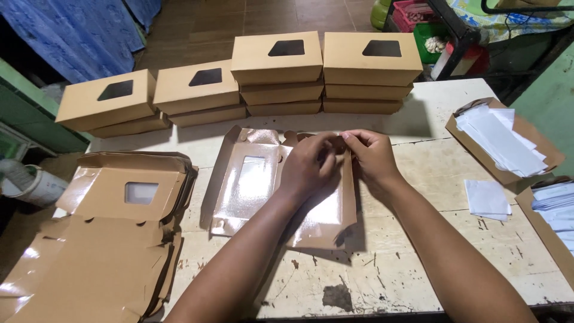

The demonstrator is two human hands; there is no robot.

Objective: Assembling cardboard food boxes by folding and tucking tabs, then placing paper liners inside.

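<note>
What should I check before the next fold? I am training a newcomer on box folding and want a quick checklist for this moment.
1. Both hands on the blank: ok. The left hand and right hand pinch the far edge of the open box blank.
2. Blank lies glossy side up on the table: ok.
3. Window film in place: ok, it shows in the lid panel.
4. Corner tab locked: cannot tell, the fingers hide it.
5. Spare flat blanks within reach at the left: ok.
6. Room for the finished boxes at the far edge: cannot tell.
</note>
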